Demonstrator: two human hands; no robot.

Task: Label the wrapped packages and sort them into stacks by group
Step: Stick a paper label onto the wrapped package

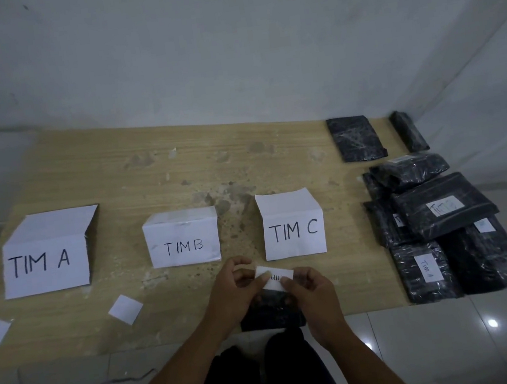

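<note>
Small white paper label (273,278), flat and rectangular, dark handwriting half covered. Pinched at both ends: left hand (233,291) curled on the left edge, right hand (310,287) curled on the right edge. Held just above a black package (271,315) in glossy, crinkled wrap, at 6 o'clock on the worn wooden table (146,173). Beyond, folded paper signs standing in a row: TIM A (45,261) toward 9 o'clock, TIM B (183,246) mid-table, TIM C (292,228) just right of it. Loose pile of black packages (442,212), several with white labels, at 3 to 4 o'clock. Blank paper slips (125,309) near 8 o'clock.
</note>
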